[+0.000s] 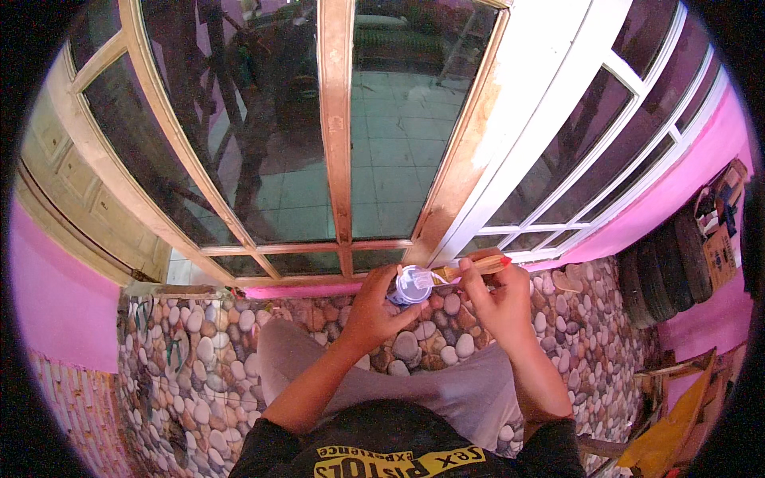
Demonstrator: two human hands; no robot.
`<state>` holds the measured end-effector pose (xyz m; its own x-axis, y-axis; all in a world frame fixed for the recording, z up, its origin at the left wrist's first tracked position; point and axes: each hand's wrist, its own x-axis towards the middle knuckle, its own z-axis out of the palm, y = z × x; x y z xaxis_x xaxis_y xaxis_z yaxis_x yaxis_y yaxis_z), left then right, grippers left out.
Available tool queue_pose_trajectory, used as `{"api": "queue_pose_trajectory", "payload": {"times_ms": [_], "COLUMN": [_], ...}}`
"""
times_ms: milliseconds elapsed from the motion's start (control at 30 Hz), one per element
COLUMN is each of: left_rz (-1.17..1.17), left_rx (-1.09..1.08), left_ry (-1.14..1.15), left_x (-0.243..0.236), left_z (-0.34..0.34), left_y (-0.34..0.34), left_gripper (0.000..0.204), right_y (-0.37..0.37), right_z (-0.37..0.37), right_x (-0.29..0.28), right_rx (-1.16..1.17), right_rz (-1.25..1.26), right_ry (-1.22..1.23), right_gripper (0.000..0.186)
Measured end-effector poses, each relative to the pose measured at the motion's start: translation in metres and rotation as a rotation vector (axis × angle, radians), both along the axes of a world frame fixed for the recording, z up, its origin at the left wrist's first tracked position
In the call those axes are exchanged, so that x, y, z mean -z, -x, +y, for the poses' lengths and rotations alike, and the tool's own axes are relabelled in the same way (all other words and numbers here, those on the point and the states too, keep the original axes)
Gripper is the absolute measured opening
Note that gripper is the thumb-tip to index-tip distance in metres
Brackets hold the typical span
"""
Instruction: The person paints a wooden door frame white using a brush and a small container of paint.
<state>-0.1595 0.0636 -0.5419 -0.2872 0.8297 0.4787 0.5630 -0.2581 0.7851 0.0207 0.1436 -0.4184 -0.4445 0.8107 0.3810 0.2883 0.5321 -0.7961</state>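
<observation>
My left hand [373,309] is wrapped round a small open paint can [409,288], which has a whitish rim and bluish sides. In my right hand [498,299] is a paintbrush [484,267] with a yellowish wooden handle tipped in red. Its bristles, coated in white, point left and meet the can's mouth. Just beyond my hands stands a window frame [340,159] of tan wood around dark glass. The frame beside it on the right [550,103] is white, with a ragged white patch where it borders the tan wood.
Pebble-patterned flooring [199,350] lies under my crossed legs. Several dark tires [657,275] lean against the pink wall at right, near a cardboard box [721,256]. Yellow and brown boards [677,414] fill the lower right. A panelled wooden door [88,207] is at far left.
</observation>
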Motion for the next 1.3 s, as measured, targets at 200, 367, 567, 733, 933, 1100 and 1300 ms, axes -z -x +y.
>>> {"api": "queue_pose_trajectory", "payload": {"times_ms": [200,367,567,733,933,1100,1300], "left_rz": [-0.048,-0.080,-0.060,-0.116,-0.235,-0.196,-0.095], "left_rx": [0.025,0.031,-0.002,0.012,0.061,0.004,-0.104], "left_ry": [0.031,0.060,-0.062,-0.068,-0.046,0.135,0.189], "left_x": [-0.004,-0.002,0.003,0.013,0.039,0.102,0.112], "left_z": [0.006,0.014,0.026,0.019,0.006,-0.016,-0.043], "left_y": [0.001,0.001,-0.002,-0.003,-0.006,0.014,0.018], "left_gripper": [0.077,0.080,0.075,0.075,0.075,0.077,0.078], "right_y": [-0.017,-0.020,-0.022,-0.018,-0.005,0.007,-0.013], "right_z": [0.011,0.012,0.027,0.039,0.060,0.056,0.042], "right_x": [0.019,0.011,-0.004,-0.030,-0.048,-0.084,-0.038], "right_rx": [0.071,0.098,0.158,0.133,0.161,0.127,0.066], "right_rz": [0.302,0.407,0.569,0.549,0.332,0.503,0.003], "right_ry": [0.433,0.510,0.383,0.113,-0.238,-0.400,-0.564], "right_gripper": [0.021,0.024,0.022,0.018,0.012,0.009,0.010]}}
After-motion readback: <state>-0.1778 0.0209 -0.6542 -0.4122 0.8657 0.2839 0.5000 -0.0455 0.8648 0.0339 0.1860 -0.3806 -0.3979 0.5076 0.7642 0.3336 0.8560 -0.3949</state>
